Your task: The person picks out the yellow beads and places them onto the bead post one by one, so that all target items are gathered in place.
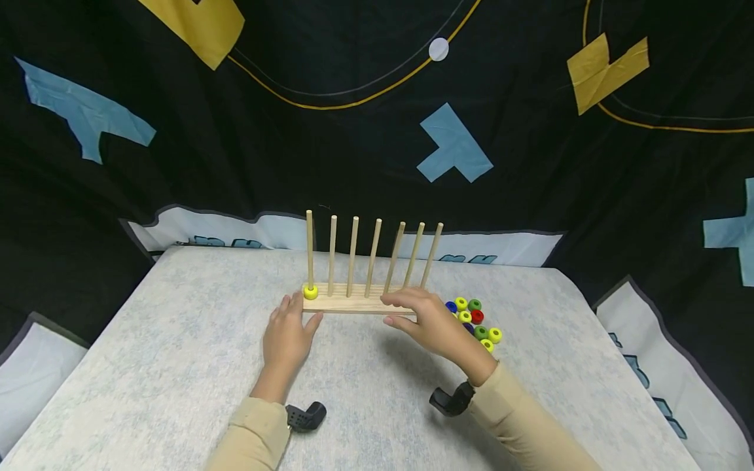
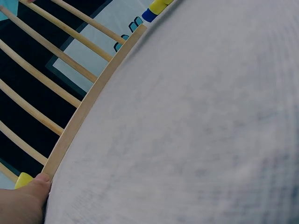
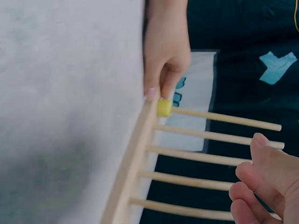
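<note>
A wooden peg rack stands on the table, a row of several upright pegs rising from its flat base. One yellow bead sits at the bottom of the leftmost peg. My left hand holds the rack's left end, its thumb on the front edge and its fingers round the end, beside that bead. Above the right part of the base hovers my right hand, thumb and fingers apart, nothing between them. Loose beads in yellow, blue, green and red lie right of the rack, some hidden behind the right hand.
The pale, mottled tabletop extends around the rack. Behind it hangs a black patterned cloth with a white border, close to the table's back edge. A dark wrist camera is worn on each wrist.
</note>
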Demonstrator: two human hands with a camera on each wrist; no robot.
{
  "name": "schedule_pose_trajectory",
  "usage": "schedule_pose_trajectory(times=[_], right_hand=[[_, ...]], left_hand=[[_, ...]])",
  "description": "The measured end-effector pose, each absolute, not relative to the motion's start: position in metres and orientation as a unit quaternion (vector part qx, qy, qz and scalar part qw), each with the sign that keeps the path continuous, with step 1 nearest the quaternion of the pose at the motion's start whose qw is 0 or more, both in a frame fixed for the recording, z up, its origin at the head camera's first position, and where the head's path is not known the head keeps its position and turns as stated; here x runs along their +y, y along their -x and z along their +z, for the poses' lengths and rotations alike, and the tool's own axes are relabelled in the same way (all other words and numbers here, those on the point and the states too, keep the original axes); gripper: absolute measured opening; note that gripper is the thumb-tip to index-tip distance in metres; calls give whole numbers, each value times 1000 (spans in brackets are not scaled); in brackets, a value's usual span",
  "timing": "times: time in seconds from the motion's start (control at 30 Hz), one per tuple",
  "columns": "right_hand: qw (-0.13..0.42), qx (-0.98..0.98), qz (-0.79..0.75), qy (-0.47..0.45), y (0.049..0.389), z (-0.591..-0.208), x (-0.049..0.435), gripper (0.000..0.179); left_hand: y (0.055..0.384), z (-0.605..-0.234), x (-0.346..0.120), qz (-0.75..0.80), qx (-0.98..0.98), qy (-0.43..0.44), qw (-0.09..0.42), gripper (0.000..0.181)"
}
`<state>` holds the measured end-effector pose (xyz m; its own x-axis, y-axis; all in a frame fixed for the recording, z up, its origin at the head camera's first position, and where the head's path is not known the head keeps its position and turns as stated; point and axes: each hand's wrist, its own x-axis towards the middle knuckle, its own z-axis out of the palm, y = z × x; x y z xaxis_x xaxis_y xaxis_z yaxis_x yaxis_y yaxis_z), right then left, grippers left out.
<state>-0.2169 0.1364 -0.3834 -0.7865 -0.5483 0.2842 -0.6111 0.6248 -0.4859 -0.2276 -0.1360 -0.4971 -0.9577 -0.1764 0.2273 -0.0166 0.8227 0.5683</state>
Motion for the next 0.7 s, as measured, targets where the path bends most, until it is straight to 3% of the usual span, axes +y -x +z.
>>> schedule_pose_trajectory(times=[0.17, 0.7], right_hand=[[34, -909, 301, -285, 214, -396, 154, 37], [63, -930, 300, -203, 215, -418, 230, 35]], left_hand=[[227, -497, -136, -297, -944, -48, 136, 73], [229, -494, -135, -292, -946, -66, 125, 76]])
